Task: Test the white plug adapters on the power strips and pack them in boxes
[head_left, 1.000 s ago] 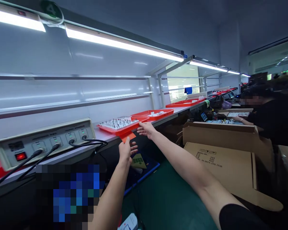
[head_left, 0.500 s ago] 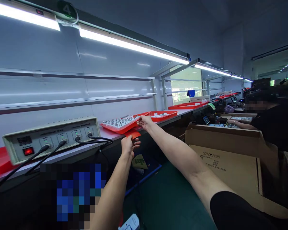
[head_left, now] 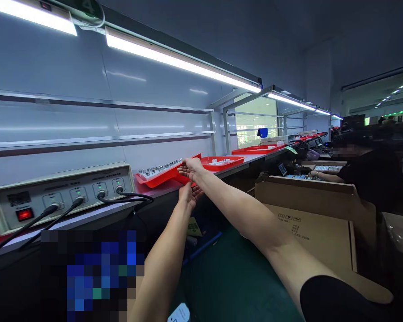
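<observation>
A red plastic tray (head_left: 159,180), filled with rows of small metal-tipped parts, is tilted at the bench edge with its right end raised. My right hand (head_left: 191,168) is closed on that raised end, its fingers curled over the rim. Just below, my left hand (head_left: 189,196) reaches up with its thumb against the red plastic under the tray's right end. Its fingers are bent and partly apart, and the hold itself is mostly hidden. Behind my right wrist lies another red tray (head_left: 221,163) with a few white parts.
A grey power unit (head_left: 62,194) with black cables and a lit red switch stands left on the bench. Farther along is a further red tray (head_left: 255,149). An open cardboard box (head_left: 315,232) sits at right, with a person in dark clothing (head_left: 372,167) beyond it.
My left hand has risen toward the tray and my right hand has shifted slightly left. The orange-red piece at my left fingertips is now mostly out of sight. The whole view has shifted a little.
</observation>
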`<state>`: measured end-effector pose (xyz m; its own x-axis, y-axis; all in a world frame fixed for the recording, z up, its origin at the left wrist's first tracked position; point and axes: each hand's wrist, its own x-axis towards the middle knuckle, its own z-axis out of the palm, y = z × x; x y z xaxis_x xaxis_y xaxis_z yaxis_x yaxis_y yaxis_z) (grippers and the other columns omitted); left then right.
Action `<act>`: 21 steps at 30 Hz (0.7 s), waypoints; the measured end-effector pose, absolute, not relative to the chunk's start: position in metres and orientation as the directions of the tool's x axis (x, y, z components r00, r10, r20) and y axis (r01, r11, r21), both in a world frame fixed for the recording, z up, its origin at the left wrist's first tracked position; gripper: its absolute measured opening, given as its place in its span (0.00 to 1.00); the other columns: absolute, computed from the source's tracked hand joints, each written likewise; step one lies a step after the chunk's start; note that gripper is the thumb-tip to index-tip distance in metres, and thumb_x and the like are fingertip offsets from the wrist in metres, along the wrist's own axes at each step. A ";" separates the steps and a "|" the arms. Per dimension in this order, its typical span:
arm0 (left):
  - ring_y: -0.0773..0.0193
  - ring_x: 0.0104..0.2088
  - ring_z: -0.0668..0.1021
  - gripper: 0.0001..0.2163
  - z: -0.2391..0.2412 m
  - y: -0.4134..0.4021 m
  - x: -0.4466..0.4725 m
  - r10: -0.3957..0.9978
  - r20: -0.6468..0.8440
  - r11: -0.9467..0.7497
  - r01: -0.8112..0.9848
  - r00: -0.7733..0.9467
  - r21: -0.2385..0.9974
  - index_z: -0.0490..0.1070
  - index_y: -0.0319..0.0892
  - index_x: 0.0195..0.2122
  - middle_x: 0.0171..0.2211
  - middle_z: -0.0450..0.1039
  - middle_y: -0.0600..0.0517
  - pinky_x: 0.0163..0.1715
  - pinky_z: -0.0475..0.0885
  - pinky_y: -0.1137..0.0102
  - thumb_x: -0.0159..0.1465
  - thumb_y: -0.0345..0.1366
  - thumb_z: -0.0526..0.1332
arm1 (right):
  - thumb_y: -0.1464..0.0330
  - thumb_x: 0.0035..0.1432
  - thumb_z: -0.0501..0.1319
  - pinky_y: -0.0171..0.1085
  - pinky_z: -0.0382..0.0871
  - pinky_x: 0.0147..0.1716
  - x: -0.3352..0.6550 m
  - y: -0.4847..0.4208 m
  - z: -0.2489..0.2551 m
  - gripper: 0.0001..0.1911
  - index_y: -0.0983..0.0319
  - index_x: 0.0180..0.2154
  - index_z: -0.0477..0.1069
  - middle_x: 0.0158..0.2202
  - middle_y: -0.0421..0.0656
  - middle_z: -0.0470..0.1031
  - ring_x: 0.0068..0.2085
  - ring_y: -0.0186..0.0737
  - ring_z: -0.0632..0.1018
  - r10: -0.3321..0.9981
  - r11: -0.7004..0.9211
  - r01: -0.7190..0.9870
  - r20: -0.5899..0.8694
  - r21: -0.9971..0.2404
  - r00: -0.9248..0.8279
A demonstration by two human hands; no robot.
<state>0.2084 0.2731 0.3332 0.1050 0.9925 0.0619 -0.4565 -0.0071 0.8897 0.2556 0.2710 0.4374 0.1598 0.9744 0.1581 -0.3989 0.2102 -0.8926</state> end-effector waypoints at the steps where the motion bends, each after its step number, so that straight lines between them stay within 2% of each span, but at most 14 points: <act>1: 0.63 0.22 0.79 0.12 0.329 0.268 0.204 0.989 0.058 0.009 -0.439 0.138 0.898 0.70 0.36 0.46 0.28 0.75 0.47 0.24 0.78 0.69 0.67 0.38 0.64 | 0.69 0.64 0.65 0.29 0.77 0.21 0.256 0.271 0.435 0.07 0.65 0.36 0.69 0.18 0.39 0.70 0.21 0.36 0.78 0.975 0.208 -0.397 0.158 -0.894 0.155; 4: 0.60 0.24 0.81 0.18 0.310 0.247 0.183 0.985 0.052 0.010 -0.363 0.162 0.932 0.70 0.38 0.47 0.33 0.77 0.44 0.24 0.78 0.67 0.62 0.42 0.70 | 0.70 0.64 0.66 0.29 0.76 0.20 0.258 0.271 0.426 0.08 0.65 0.35 0.68 0.19 0.39 0.71 0.21 0.36 0.78 0.978 0.199 -0.396 0.155 -0.897 0.142; 6: 0.61 0.25 0.82 0.20 0.301 0.228 0.165 0.991 0.122 -0.096 -0.371 0.049 0.924 0.70 0.41 0.48 0.35 0.76 0.47 0.25 0.78 0.69 0.60 0.43 0.72 | 0.71 0.63 0.65 0.29 0.74 0.19 0.260 0.272 0.421 0.07 0.64 0.34 0.68 0.19 0.40 0.71 0.20 0.36 0.77 0.979 0.195 -0.398 0.153 -0.896 0.135; 8: 0.61 0.31 0.83 0.19 0.300 0.208 0.146 0.956 0.271 -0.292 -0.462 -0.113 0.837 0.70 0.43 0.47 0.36 0.76 0.49 0.29 0.79 0.70 0.61 0.44 0.71 | 0.72 0.62 0.65 0.29 0.72 0.18 0.261 0.274 0.419 0.07 0.64 0.33 0.68 0.19 0.40 0.71 0.20 0.36 0.77 0.979 0.195 -0.403 0.151 -0.894 0.137; 10: 0.58 0.41 0.84 0.16 0.309 0.193 0.132 0.908 0.357 -0.416 -0.572 -0.219 0.707 0.70 0.43 0.47 0.41 0.76 0.47 0.39 0.81 0.67 0.64 0.45 0.69 | 0.73 0.62 0.65 0.28 0.70 0.17 0.263 0.275 0.421 0.07 0.63 0.32 0.67 0.18 0.38 0.69 0.19 0.35 0.75 0.977 0.199 -0.409 0.149 -0.890 0.152; 13: 0.54 0.54 0.80 0.16 0.334 0.185 0.124 0.931 0.312 -0.353 -0.677 -0.187 0.646 0.71 0.43 0.48 0.50 0.76 0.42 0.55 0.77 0.60 0.68 0.48 0.62 | 0.75 0.61 0.63 0.27 0.67 0.17 0.266 0.280 0.429 0.08 0.62 0.32 0.65 0.18 0.36 0.67 0.18 0.33 0.73 0.970 0.218 -0.425 0.146 -0.879 0.195; 16: 0.56 0.59 0.77 0.18 0.364 0.198 0.131 0.954 0.260 -0.284 -0.725 -0.148 0.628 0.71 0.45 0.51 0.53 0.75 0.44 0.65 0.69 0.57 0.70 0.52 0.57 | 0.76 0.60 0.61 0.28 0.67 0.18 0.273 0.287 0.439 0.08 0.61 0.31 0.64 0.17 0.35 0.66 0.17 0.32 0.72 0.961 0.240 -0.448 0.143 -0.861 0.239; 18: 0.57 0.57 0.77 0.17 0.382 0.214 0.139 0.954 0.226 -0.296 -0.748 -0.198 0.594 0.71 0.46 0.52 0.51 0.76 0.47 0.64 0.69 0.56 0.71 0.51 0.56 | 0.77 0.60 0.60 0.29 0.67 0.18 0.278 0.293 0.443 0.09 0.60 0.31 0.63 0.17 0.34 0.64 0.17 0.32 0.70 0.954 0.254 -0.465 0.141 -0.848 0.264; 21: 0.55 0.51 0.80 0.14 0.403 0.240 0.148 0.942 0.155 -0.333 -0.759 -0.299 0.559 0.68 0.47 0.53 0.48 0.76 0.48 0.56 0.76 0.52 0.72 0.47 0.55 | 0.78 0.58 0.59 0.29 0.67 0.17 0.288 0.302 0.444 0.10 0.59 0.30 0.61 0.16 0.32 0.61 0.16 0.31 0.67 0.943 0.284 -0.487 0.150 -0.826 0.296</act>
<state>0.1481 0.2396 0.4028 -0.2994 0.9415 0.1546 -0.7591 -0.3332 0.5593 0.2879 0.3023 0.4442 0.2959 0.9434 0.1495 -0.4872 0.2837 -0.8259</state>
